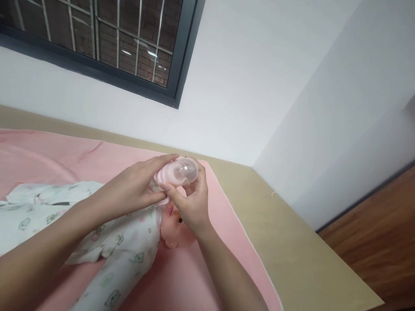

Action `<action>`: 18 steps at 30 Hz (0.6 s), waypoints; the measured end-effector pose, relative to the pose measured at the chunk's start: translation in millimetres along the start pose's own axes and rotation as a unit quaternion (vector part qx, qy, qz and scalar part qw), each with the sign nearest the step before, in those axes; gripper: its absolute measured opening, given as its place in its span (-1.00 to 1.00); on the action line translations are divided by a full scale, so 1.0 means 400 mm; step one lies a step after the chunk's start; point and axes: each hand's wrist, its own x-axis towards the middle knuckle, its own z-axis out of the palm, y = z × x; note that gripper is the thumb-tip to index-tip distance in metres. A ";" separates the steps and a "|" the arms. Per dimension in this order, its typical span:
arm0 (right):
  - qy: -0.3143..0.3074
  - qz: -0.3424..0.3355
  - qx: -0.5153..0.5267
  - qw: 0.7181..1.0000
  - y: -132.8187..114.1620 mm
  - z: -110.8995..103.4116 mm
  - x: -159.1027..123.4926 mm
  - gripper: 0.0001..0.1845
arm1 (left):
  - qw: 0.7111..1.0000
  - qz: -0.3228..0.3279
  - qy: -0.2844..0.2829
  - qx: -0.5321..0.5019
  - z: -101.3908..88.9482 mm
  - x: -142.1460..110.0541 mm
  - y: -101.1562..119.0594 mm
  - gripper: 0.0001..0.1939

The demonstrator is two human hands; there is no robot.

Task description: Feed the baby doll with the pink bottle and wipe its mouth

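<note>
Both my hands grip a baby bottle with a pink collar and a clear domed cap, tilted so the cap points right. My left hand wraps round the bottle's body, which its fingers mostly hide. Around the collar and cap close the fingers of my right hand. Just below the bottle lies a baby doll on its back, in white clothes printed with small green animals. My right hand and wrist cover part of the doll's head.
A pink cloth lies under the doll on a light wooden table. White walls stand behind and to the right, with a dark-framed barred window at upper left. A brown wooden panel is at lower right.
</note>
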 end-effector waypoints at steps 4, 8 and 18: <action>0.007 0.015 0.013 1.000 0.002 0.005 0.001 -0.36 | 1.000 0.009 -0.012 0.002 0.005 -0.002 -0.007 -0.41; 0.022 0.003 0.017 1.000 0.004 0.006 0.005 -0.41 | 0.999 -0.019 -0.022 0.025 0.009 0.000 -0.019 -0.32; 0.173 -0.038 -0.043 0.983 0.056 -0.142 0.099 -0.36 | 0.989 -0.127 0.000 0.070 -0.012 0.032 -0.114 -0.53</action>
